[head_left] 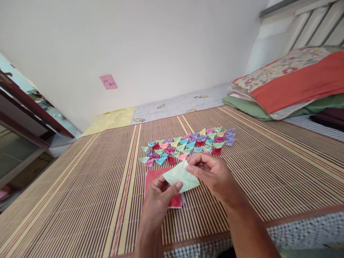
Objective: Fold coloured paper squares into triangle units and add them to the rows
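Both my hands hold a pale green sheet of paper (180, 177), partly folded, just above a striped bamboo mat (80, 193). My left hand (158, 199) pinches its lower left edge with thumb and fingers closed. My right hand (212, 172) pinches the upper right corner, fingers curled. Under the green sheet lies a stack of square papers with a red one on top (154, 175). Beyond my hands, several small folded paper triangles (188, 145) in many colours lie in rows on the mat.
The mat covers a bed against a white wall with a pink note (108, 81) stuck on it. Stacked pillows (290, 84) lie at the far right by a slatted headboard. Dark wooden furniture (21, 118) stands at the left.
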A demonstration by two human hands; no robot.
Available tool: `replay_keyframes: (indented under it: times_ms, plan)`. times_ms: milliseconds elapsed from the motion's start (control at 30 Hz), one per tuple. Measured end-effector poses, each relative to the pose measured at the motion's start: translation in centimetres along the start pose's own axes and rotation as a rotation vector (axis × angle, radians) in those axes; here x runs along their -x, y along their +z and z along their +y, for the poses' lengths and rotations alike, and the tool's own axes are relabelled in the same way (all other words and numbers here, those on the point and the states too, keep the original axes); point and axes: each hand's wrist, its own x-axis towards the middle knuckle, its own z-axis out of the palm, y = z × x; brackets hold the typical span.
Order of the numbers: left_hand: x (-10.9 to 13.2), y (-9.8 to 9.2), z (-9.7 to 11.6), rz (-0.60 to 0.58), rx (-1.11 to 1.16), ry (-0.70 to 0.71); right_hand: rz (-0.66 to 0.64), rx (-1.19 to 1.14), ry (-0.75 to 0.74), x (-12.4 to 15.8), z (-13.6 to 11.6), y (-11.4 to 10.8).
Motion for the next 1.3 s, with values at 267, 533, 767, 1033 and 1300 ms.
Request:
replay_keyframes:
  times_ms: [267, 533, 767, 1033, 1300]
  plan:
    - [0.07, -0.07, 0.11, -0.036, -0.01, -0.011, 0.017, -0.029, -0.01, 0.16, -0.16, 0.15]
    - [0.06, -0.25, 0.03, -0.034, -0.013, -0.021, -0.014, 0.01, -0.002, 0.34, -0.75, 0.05]
    - [0.01, -0.08, 0.06, -0.051, -0.012, -0.016, -0.029, 0.044, -0.08, 0.17, -0.76, -0.03]
    - [0.26, -0.13, 0.26, -0.061, -0.036, -0.02, 0.009, 0.027, -0.017, 0.32, -0.44, -0.08]
    - [0.19, -0.24, 0.0, -0.056, -0.032, -0.018, -0.003, -0.004, -0.03, 0.28, -0.53, -0.11]
